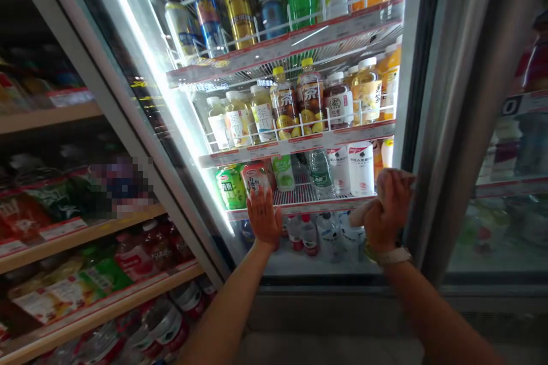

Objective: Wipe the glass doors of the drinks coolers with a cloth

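My left hand (263, 218) is raised with its fingers stretched out and holds nothing. It appears to lie flat against the glass door of a lit drinks fridge, in front of a red-and-white can (256, 175). Beside that can is a green can (230, 187). Farther right, my right hand (387, 219) is closed around a crumpled pale cloth (396, 178), near the right edge of the door. A band circles my right wrist. Just left of this hand, behind the glass, stand white cartons or bottles (361, 168).
Bottled teas (285, 102) and cans (238, 11) fill the upper fridge shelves. The metal door frame (445, 114) rises at the right. On the left, an open wooden shelf (107, 302) holds packets and bottles.
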The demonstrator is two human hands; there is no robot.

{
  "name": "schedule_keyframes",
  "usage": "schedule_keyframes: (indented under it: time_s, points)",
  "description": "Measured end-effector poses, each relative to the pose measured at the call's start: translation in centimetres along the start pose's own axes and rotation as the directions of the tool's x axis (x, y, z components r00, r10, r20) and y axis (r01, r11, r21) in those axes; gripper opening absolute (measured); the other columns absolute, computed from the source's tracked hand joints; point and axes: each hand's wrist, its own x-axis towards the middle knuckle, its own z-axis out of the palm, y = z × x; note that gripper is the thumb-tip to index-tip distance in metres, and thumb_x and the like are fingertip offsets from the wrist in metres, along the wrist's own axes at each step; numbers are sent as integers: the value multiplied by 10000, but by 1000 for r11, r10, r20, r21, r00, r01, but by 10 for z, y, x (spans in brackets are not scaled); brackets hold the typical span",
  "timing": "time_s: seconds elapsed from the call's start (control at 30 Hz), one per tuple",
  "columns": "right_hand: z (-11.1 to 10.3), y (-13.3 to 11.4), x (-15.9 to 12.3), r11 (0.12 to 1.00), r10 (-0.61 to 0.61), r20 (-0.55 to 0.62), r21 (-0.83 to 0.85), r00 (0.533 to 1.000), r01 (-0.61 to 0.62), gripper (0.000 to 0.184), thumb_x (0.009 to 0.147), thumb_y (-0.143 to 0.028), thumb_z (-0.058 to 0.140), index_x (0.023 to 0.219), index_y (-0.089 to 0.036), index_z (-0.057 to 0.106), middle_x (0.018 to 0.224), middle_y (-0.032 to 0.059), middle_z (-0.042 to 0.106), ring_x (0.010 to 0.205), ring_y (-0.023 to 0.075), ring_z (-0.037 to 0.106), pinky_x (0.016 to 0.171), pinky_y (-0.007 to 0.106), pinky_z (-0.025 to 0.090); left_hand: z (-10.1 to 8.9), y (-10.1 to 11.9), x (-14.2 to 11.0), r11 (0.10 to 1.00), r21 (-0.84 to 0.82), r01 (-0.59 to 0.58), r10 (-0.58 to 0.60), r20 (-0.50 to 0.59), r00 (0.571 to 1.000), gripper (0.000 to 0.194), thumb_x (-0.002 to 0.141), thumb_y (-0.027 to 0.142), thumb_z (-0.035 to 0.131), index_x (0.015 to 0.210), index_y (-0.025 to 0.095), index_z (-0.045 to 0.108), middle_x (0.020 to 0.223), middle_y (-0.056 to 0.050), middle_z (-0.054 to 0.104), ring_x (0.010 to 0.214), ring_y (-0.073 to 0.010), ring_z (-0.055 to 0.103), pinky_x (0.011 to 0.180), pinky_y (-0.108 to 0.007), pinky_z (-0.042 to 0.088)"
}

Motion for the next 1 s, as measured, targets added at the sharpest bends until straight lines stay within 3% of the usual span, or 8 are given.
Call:
schedule_keyframes:
  time_s: [0.1, 0.3, 0.5, 0.67, 0.73, 0.83, 0.93, 1.0]
  points:
    - [4, -5, 5, 996, 90, -32, 16, 995, -89, 639, 832, -106, 381, 1464, -190, 416, 1474, 126, 471, 1396, 310, 387, 1152, 624, 245, 0, 1, 0, 1000, -15, -6, 6, 2, 1000, 601, 959, 318, 397, 1520, 154, 257, 1548, -142, 337, 1484, -266, 165, 1207, -490, 189]
    - [18, -61, -30, 986, -129, 183, 127, 975, 107, 588, 908, -76, 372, 1463, -267, 409, 1409, 66, 557, 1389, 227, 411, 1187, 541, 233, 0, 2, 0, 1000, -14, -5, 5, -18, 1000, 587, 968, 336, 386, 1514, 151, 274, 1540, -144, 354, 1485, -262, 166, 1207, -483, 189]
    - [24, -92, -84, 870, -484, 402, 320, 778, 376, 512, 908, -22, 410, 1338, -259, 557, 1305, 20, 644, 1280, 151, 531, 1184, 389, 281, 0, -1, -4, 999, 25, 24, -26, 56, 998, 552, 978, 367, 338, 1482, 143, 354, 1504, -159, 418, 1485, -263, 166, 1189, -493, 230]
    - [22, -82, -85, 803, -592, 409, 367, 694, 469, 450, 926, -44, 426, 1281, -255, 605, 1304, 17, 644, 1259, 146, 547, 1173, 373, 287, 1, -3, -5, 1000, 18, 25, -26, 53, 998, 558, 981, 375, 318, 1484, 134, 347, 1506, -163, 413, 1484, -259, 170, 1195, -498, 211]
    - [19, -73, -70, 820, -572, 395, 303, 719, 486, 459, 937, -52, 419, 1299, -278, 590, 1300, 0, 647, 1270, 136, 538, 1210, 379, 192, 1, -3, -4, 1000, 5, 30, -30, 61, 998, 565, 977, 370, 332, 1492, 136, 330, 1519, -159, 391, 1486, -263, 162, 1199, -506, 201]
    - [14, -53, -41, 902, -433, 308, 133, 847, 412, 465, 935, -80, 440, 1315, -311, 576, 1280, -9, 660, 1301, 162, 516, 1223, 433, 135, 0, -2, -4, 999, -12, 36, -35, 70, 997, 573, 973, 367, 347, 1497, 137, 319, 1536, -154, 361, 1487, -271, 155, 1204, -512, 185]
    - [10, -27, -11, 980, -198, 135, 2, 971, 199, 511, 906, -87, 395, 1349, -285, 556, 1319, 36, 632, 1352, 248, 463, 1193, 578, 162, 0, 0, -2, 1000, -13, 26, -25, 52, 998, 576, 972, 364, 350, 1503, 145, 304, 1545, -147, 348, 1488, -270, 149, 1205, -512, 183]
    - [8, -13, 4, 999, -41, 5, -13, 999, 41, 558, 871, -83, 364, 1381, -233, 531, 1368, 83, 587, 1380, 303, 418, 1162, 655, 164, -1, 0, -1, 1000, -10, 10, -10, 32, 999, 583, 971, 352, 359, 1511, 145, 284, 1550, -148, 337, 1490, -269, 135, 1204, -509, 186]
